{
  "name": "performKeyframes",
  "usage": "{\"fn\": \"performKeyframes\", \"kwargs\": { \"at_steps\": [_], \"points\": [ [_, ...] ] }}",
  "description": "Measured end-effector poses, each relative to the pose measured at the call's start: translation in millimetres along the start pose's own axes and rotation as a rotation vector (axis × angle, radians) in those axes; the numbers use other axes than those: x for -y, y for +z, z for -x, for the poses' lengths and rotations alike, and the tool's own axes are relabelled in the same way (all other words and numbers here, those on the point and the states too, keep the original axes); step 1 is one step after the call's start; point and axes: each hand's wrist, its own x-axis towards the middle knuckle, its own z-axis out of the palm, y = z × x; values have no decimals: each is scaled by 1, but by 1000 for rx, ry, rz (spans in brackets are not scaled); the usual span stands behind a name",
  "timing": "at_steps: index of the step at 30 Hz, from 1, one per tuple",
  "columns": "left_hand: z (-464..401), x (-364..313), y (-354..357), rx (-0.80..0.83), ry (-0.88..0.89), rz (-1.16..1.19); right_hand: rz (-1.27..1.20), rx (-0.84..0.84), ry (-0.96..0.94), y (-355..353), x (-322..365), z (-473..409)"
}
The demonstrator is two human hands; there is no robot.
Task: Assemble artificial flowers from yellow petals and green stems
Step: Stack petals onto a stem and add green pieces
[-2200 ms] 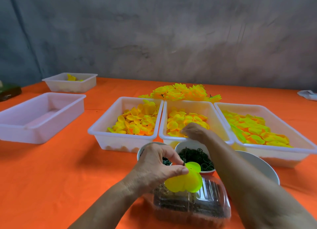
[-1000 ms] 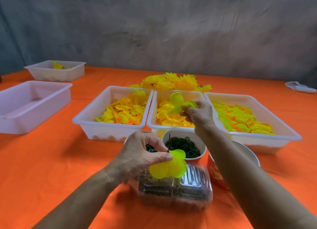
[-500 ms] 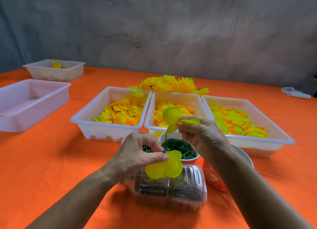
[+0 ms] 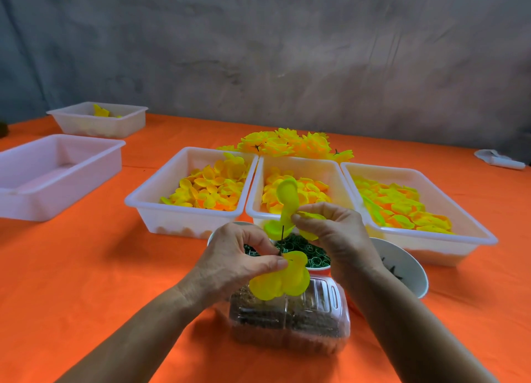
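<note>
A thin green stem (image 4: 282, 232) stands up from the left hand (image 4: 235, 256), whose thumb and fingers pinch it together with a yellow petal layer (image 4: 283, 280). Just above this grip, the right hand (image 4: 334, 233) pinches a second petal piece (image 4: 287, 204) at the stem's top. Behind both grips lie three white trays (image 4: 301, 164) of petals.

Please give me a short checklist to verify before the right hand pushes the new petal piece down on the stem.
1. Left hand holds the stem with a firm grip: ok.
2. First petal piece sits on the stem at the left fingers: ok.
3. Right hand pinches the new petal piece: ok.
4. Stem tip meets the new piece's centre hole: cannot tell, hole hidden.
5. Stem upright: ok, nearly vertical.
6. Cup of green rings within reach behind the hands: ok.
</note>
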Motion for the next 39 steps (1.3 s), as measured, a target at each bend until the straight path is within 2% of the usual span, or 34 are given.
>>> {"fn": "performKeyframes", "kwargs": {
  "at_steps": [8,17,25,31,39],
  "points": [
    [5,-2,3,-70,74,-68,-5,-151,-131,8,-1,-3],
    [4,0,4,-89,79,-55,-204,61,38,7,-3,-3],
    [4,-1,5,-67,49,17,-101,183,-119,-2,-1,8],
    [4,-2,4,-76,20,-18,-54,217,-231,-3,2,17],
    [3,0,4,-87,10,-21,-31,224,-262,-3,3,24]
  ]
}}
